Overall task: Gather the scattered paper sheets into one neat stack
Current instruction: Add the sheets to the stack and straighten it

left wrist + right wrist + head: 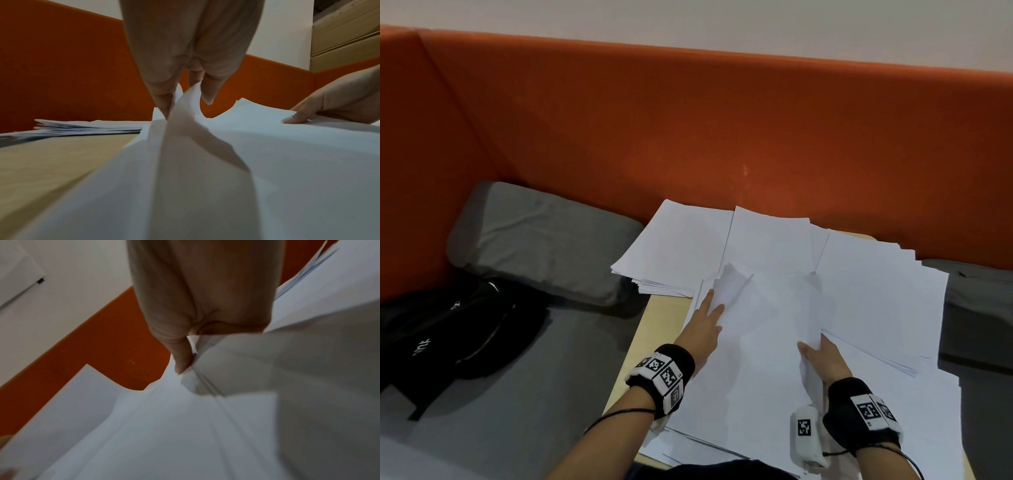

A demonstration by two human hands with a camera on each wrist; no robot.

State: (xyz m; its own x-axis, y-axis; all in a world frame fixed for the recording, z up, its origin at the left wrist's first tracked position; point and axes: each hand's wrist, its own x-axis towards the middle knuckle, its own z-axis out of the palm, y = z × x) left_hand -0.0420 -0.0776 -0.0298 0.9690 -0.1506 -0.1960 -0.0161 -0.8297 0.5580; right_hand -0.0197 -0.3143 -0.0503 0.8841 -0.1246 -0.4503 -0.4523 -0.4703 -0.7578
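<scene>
Many white paper sheets lie spread over a light wooden table (664, 315). My left hand (714, 301) pinches the curled-up left edge of a loose sheet bundle (767, 318); in the left wrist view the paper (185, 113) rises between two fingers (164, 100). My right hand (815, 349) grips the bundle's right edge, thumb (183, 363) on top and the other fingers hidden beneath. A thicker pile (678, 253) sits at the back left. More sheets (876, 294) fan out to the right, and others (722, 442) lie near me.
An orange padded backrest (688, 120) runs behind the table. On the bench to the left lie a grey cushion (541, 240) and a black bag (458, 329). Another grey cushion (979, 294) shows at the right. Bare tabletop shows left of my left hand.
</scene>
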